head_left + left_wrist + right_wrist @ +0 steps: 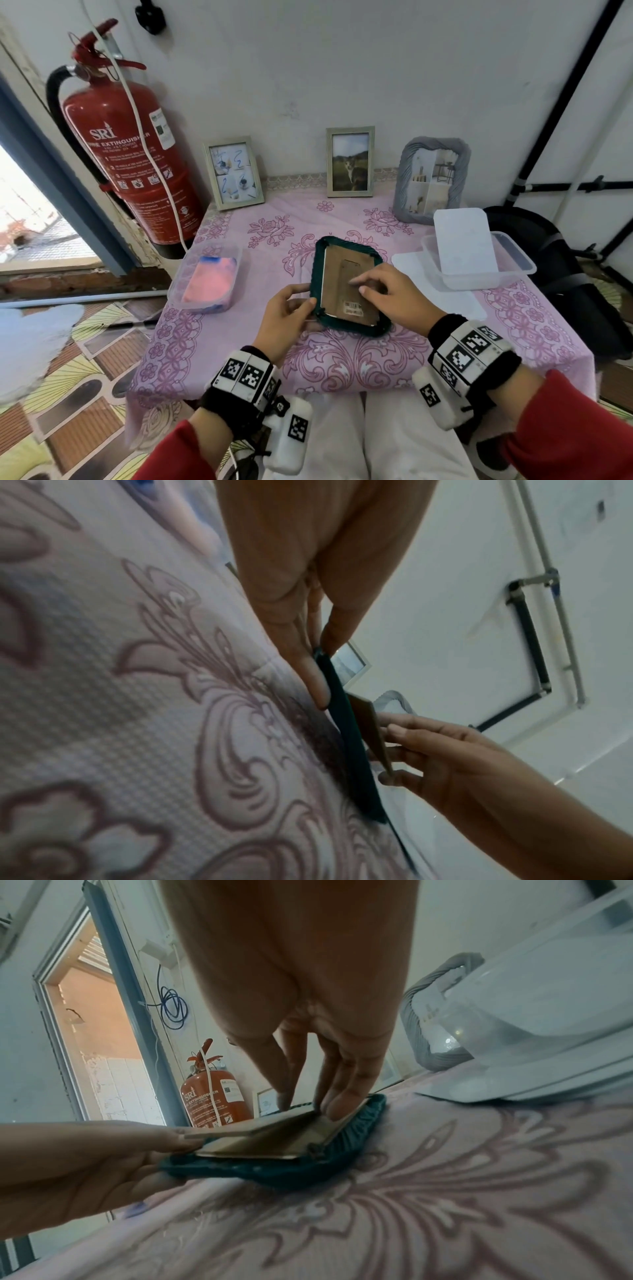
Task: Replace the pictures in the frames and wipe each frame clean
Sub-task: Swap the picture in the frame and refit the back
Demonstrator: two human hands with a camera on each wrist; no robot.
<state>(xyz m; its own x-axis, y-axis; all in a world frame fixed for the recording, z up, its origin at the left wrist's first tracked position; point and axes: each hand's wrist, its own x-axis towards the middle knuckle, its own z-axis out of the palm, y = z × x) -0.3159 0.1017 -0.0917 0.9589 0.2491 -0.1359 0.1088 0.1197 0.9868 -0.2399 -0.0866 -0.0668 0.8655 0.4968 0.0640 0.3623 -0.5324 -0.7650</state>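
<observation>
1. Your left hand (286,317) pinches the near-left edge of the green frame (349,329), thumb on top and fingers curled beneath it; the left wrist view shows the same grip on the frame's dark rim (346,723).
2. Your right hand (397,298) rests straight fingers on the brown backing board (337,284), which the right wrist view shows lifted at one edge above the frame (274,1172), fingertips (339,1104) pressing near its far side.
3. The green frame lies face down at the middle of the pink floral tablecloth (239,342), its barcode label (352,307) toward you.
4. Beyond the green frame, three frames stand against the wall: a pale one (234,173) to the left, a pale one with a cat photo (350,161) straight behind, a grey ruffled one (430,180) to the right.
5. Left of the green frame sits a clear tub (178,291) holding a pink-and-blue cloth (212,279).
6. Right of the green frame, a second clear tub (513,260) holds a white sheet (464,243) leaning upright.
7. A red fire extinguisher (130,164) hangs on the wall, far left of the green frame.
</observation>
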